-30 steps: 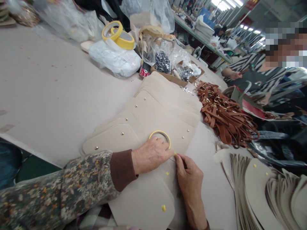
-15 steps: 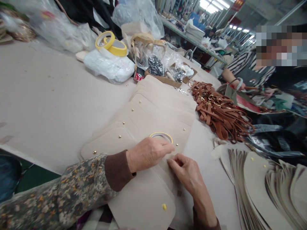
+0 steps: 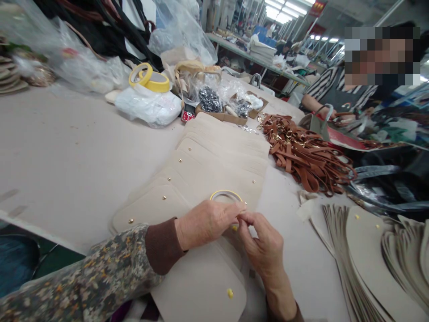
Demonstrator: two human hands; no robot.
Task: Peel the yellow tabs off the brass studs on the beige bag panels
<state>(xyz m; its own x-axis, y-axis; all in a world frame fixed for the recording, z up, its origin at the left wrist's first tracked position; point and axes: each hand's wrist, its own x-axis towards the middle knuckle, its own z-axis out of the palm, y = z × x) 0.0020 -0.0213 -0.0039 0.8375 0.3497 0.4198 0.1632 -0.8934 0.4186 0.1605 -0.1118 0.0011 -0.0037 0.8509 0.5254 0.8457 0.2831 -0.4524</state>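
My left hand rests on a fanned stack of beige leather flaps with small gold studs, its fingertips at a thin yellow tape roll. My right hand is raised beside it, thumb and forefinger pinched together right against the left fingertips. What the pinch holds is too small to name. A small yellow dot shows between the hands, and another yellow dot sits on the nearest flap.
Brown leather straps lie heaped at the right. Fanned beige pieces fill the near right. Yellow tape rolls, a white bag and boxes of hardware stand behind. A person in a striped top works across the table.
My right hand has lifted off the flap and come up to meet the left fingertips in a pinch. The left hand stays by the tape roll. The view has tilted slightly upward.
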